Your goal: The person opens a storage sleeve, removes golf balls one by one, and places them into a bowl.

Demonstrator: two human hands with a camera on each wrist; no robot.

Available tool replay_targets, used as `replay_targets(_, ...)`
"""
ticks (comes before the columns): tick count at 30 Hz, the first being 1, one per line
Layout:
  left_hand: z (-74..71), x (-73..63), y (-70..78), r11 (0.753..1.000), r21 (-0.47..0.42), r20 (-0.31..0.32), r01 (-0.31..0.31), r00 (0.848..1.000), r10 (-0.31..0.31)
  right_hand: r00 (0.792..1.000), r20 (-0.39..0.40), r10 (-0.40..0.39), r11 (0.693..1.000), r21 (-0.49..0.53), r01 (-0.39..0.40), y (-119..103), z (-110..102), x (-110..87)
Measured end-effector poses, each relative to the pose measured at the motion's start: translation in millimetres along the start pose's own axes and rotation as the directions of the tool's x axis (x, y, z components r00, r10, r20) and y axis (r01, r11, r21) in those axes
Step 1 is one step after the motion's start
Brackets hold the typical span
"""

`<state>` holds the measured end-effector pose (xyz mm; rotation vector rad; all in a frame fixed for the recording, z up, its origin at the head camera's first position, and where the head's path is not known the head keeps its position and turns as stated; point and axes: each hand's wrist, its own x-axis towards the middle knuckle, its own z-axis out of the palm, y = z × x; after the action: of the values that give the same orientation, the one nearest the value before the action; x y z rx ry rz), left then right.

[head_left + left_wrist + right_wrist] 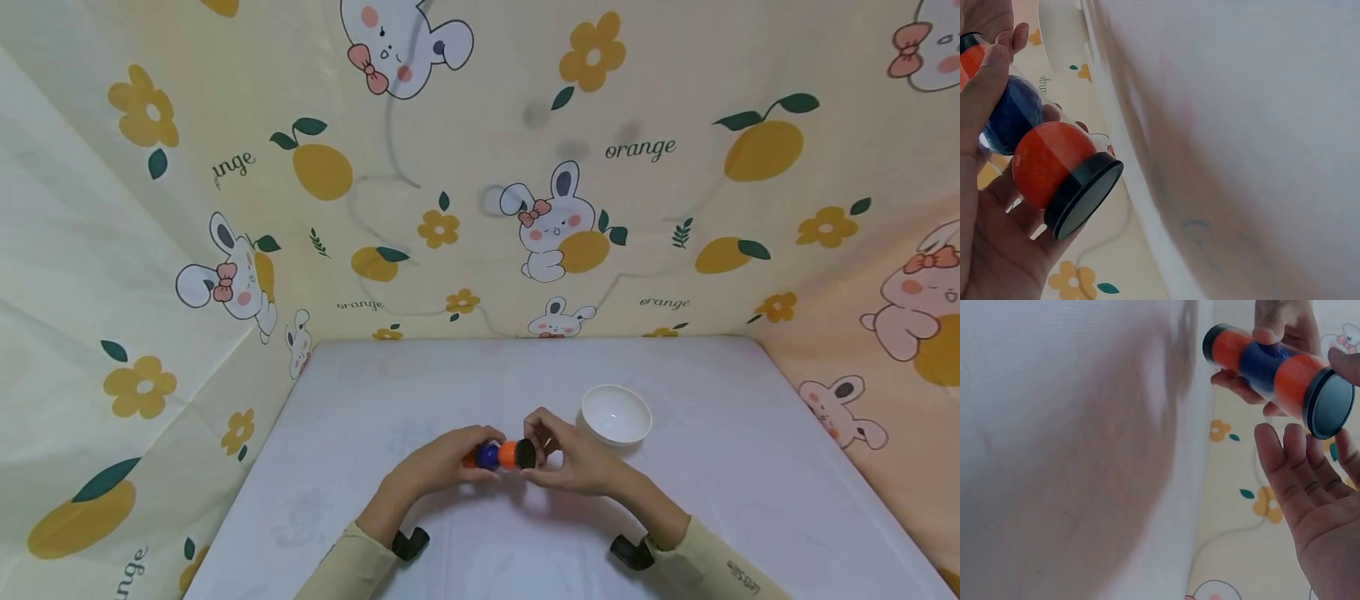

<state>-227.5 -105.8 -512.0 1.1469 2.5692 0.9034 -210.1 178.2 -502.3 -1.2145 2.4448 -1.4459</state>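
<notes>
A clear tube (1294, 372) with black end caps lies on its side between both hands, holding two orange balls (1054, 159) with a blue ball (1019, 115) between them. My left hand (448, 458) grips its left part, thumb along one side and fingers round the other. At the tube's right end, my right hand (573, 458) holds the black cap (1330, 403) between thumb and fingertips. The rest of its fingers spread loosely below the cap in the right wrist view. In both wrist views the tube shows above the table.
Behind my right hand stands a white bowl (617, 414) on the white-covered table (450, 383). A printed cloth (465, 167) with rabbits and oranges hangs behind the table and along both sides.
</notes>
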Motion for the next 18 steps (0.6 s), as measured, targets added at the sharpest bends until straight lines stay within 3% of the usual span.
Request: replay_targets(18,4.6,4.3,3.4,1.0,0.006,0.016,-0.031,0.999,0.031,0.993,0.017,0.117,0.993,0.003,-0.117,1.7,2.9,0.4)
